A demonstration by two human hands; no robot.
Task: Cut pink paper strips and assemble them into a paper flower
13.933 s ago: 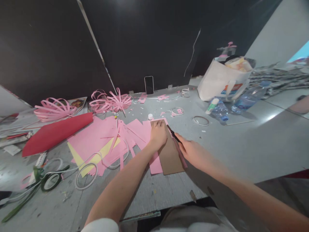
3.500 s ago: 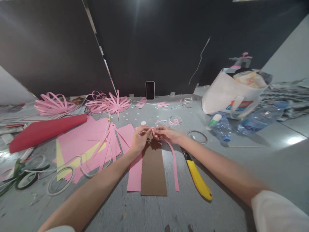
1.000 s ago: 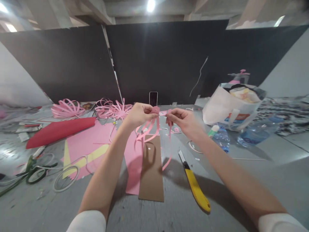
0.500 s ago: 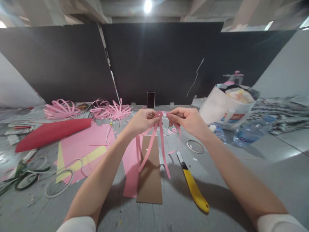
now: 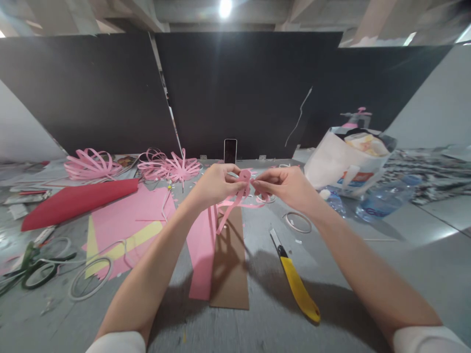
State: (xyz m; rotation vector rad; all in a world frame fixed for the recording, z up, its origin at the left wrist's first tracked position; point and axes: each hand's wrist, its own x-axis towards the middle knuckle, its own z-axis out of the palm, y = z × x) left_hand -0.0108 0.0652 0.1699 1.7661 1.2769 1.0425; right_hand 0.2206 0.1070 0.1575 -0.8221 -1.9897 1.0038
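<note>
My left hand (image 5: 219, 186) pinches a bunch of pink paper strips (image 5: 246, 177) between thumb and fingers, above the work surface. One end of the bunch forms a small round loop at the top, and loose strips hang down and curl to the right. From the other side, my right hand (image 5: 285, 186) is closed, its thumb and fingertips pinched at the edge of the strips. Below lie a brown cardboard piece (image 5: 230, 264) and a pink paper sheet (image 5: 201, 260). A yellow-handled utility knife (image 5: 299, 287) rests to their right, blade pointing away from me.
Pink strip pompoms (image 5: 183, 167) and a red sheet (image 5: 81, 201) lie at left, with green-handled scissors (image 5: 40, 274) and wire coils (image 5: 90, 278) nearer. A phone (image 5: 230, 150) stands against the black panel. At right are a white bag (image 5: 329, 159), a plastic bottle (image 5: 386, 201) and a wire ring (image 5: 298, 222).
My hands have come closer together. The strips that hung long and straight are now gathered up, curled and partly swung to the right.
</note>
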